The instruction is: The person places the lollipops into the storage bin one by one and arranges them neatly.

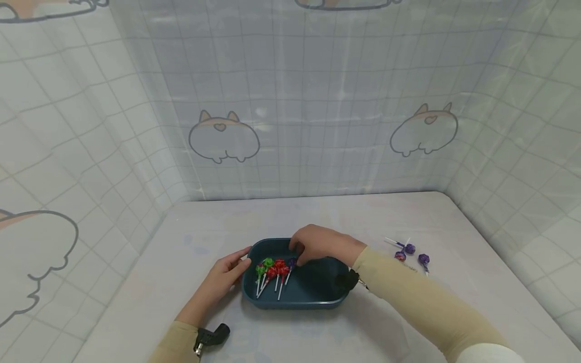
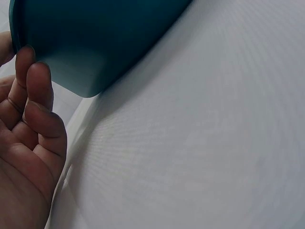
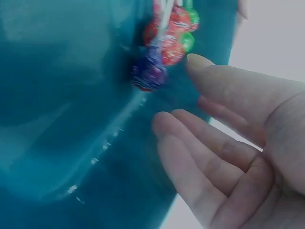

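Note:
A dark teal tray (image 1: 313, 287) holds several wrapped lollipops in its left part: green ones (image 1: 269, 262), red ones (image 1: 279, 263) and a purple one (image 3: 149, 75). My left hand (image 1: 222, 275) grips the tray's left end, thumb at the rim and fingers along the outer wall; in the left wrist view, the curled fingers (image 2: 40, 88) lie against that wall. My right hand (image 1: 317, 244) reaches over the tray's far rim. Its thumb and fingers are apart in the right wrist view, with nothing between them, close beside the purple lollipop.
To the right of the tray, several more lollipops lie on the white tabletop (image 1: 190, 227), among them a purple one (image 1: 424, 259) set slightly apart. Light tiled-pattern curtains (image 1: 317, 101) with animal drawings stand behind and along both sides.

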